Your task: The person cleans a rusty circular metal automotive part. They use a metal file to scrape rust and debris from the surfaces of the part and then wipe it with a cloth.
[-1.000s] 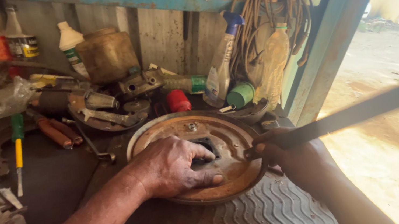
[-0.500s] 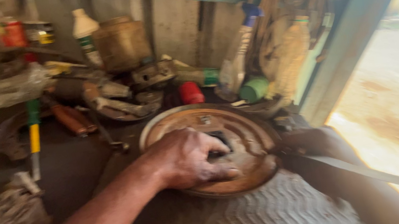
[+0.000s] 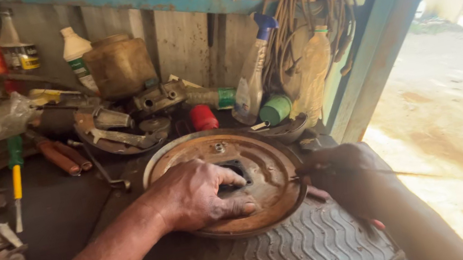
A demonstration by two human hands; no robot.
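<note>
The cluttered workbench (image 3: pixel 42 246) stood by an open doorway. The left hand (image 3: pixel 198 194) pressed flat, fingers spread, on the rusty round plate (image 3: pixel 265 175) lying on a ribbed rubber mat (image 3: pixel 303 250). The right hand (image 3: pixel 347 176) seemed closed around a thin tool at the plate's rim, though shadow blurred it. This looked like prying or scraping; a steady plate mattered next.

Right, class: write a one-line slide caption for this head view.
Left hand presses a rusty round plate on the workbench while the right hand grips a thin tool at its rim.
</note>
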